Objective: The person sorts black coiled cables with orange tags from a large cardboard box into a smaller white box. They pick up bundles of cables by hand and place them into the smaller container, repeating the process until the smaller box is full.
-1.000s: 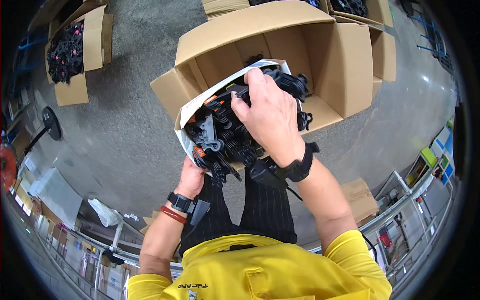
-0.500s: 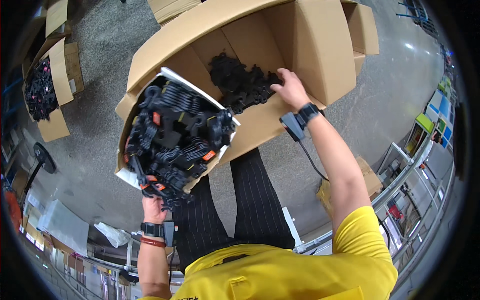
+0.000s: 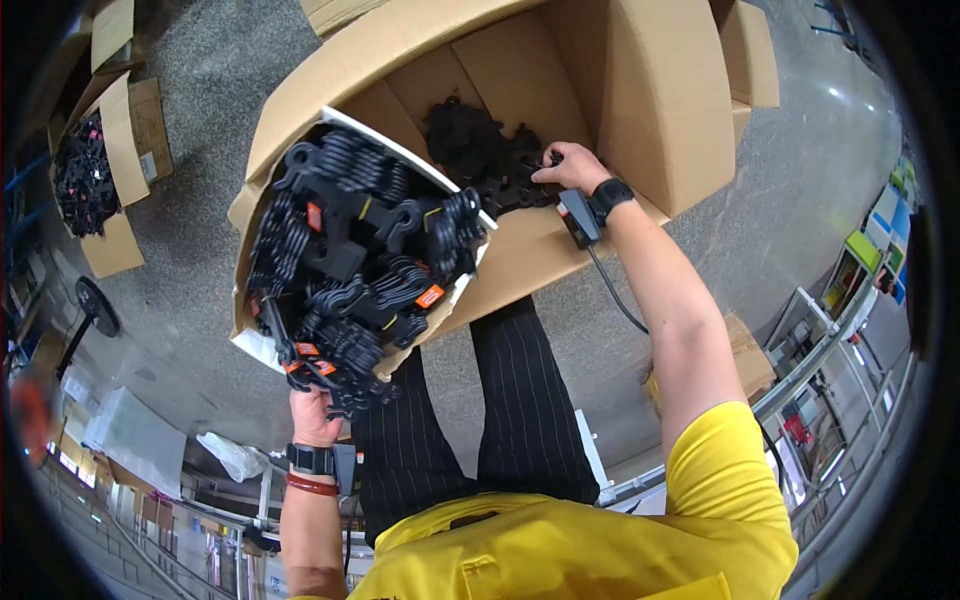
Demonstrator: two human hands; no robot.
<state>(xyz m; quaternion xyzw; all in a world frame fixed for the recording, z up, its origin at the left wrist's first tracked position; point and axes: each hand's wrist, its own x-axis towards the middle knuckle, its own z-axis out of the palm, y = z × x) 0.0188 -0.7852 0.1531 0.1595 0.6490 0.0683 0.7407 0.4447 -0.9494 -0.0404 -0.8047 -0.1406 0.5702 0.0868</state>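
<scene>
A smaller white-edged carton [image 3: 258, 352] is heaped with black plastic pieces [image 3: 345, 240], many nested in rows, some with orange tags. It sits at the left part of a large open cardboard box [image 3: 520, 268]. My left hand [image 3: 314, 415] is at the carton's near corner, beneath overhanging black pieces; its fingertips are hidden and its fingers look curled. Inside the large box lies a dark pile of loose black plastic pieces [image 3: 480, 150]. At that pile's right end, my right hand [image 3: 573, 168] has thumb and fingers closed on a black plastic piece [image 3: 553, 159].
Another open box [image 3: 120, 150] with black pieces stands on the floor at the far left. A round black base with a pole [image 3: 97, 306] is near it. Metal frames [image 3: 810, 350] run along the right. A cable [image 3: 622, 297] hangs from my right wrist device.
My right hand has moved slightly left and its fingers have closed at the pile. The left hand stays under the carton's corner. The whole view has shifted a little.
</scene>
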